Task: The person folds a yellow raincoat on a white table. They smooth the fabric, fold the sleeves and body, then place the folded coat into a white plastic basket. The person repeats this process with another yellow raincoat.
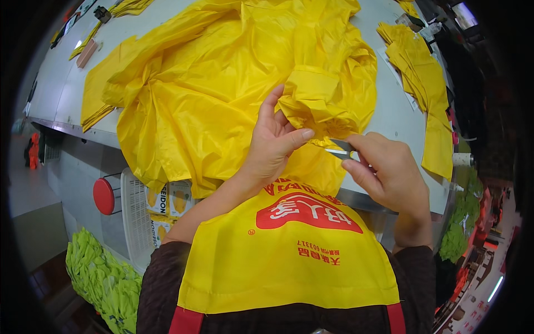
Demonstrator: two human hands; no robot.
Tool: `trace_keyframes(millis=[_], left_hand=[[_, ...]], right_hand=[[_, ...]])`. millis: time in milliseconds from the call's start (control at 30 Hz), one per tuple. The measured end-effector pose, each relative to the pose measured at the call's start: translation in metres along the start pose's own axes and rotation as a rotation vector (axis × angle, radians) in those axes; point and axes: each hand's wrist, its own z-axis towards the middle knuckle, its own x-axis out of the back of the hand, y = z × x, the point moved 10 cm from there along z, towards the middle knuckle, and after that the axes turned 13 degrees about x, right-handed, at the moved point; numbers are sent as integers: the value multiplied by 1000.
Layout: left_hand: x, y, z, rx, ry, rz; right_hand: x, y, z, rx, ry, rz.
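A large yellow garment [217, 83] of thin, shiny fabric lies crumpled over the table and hangs past its near edge. My left hand [270, 142] grips a gathered part of it, perhaps a cuff, with the thumb toward the right and a finger pointing up behind the cloth. Close on the right, my right hand [392, 170] is closed around small metal thread snips [338, 151]. Their blades point left, at the lower edge of the gathered fabric. Whether the blades touch the cloth or a thread is too small to tell.
The pale table [389, 125] carries a stack of folded yellow pieces [417, 83] at right and more folded pieces [97, 106] at left. A white plastic basket [136, 222], a red round stool [103, 196] and bright green fabric [103, 278] stand below on the left.
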Motion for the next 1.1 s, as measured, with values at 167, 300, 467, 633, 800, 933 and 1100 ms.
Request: trace_keyframes(millis=[167, 300, 467, 633, 800, 933, 1100], left_hand=[[-4, -2, 2, -7, -10, -4], [-4, -3, 2, -15, 18, 16], [-3, -4, 2, -6, 23, 5], [0, -8, 4, 2, 30, 3], [0, -8, 4, -9, 19, 25], [1, -10, 5, -6, 26, 51], [1, -13, 6, 11, 11, 16]], right_hand=[[-12, -3, 4, -16, -102, -168], [-17, -1, 7, -22, -132, -152], [-16, 0, 8, -24, -94, -133], [-19, 9, 4, -69, -99, -124], [-21, 12, 3, -101, -106, -107], [-21, 13, 1, -103, -112, -118], [-19, 12, 2, -80, -109, -132]])
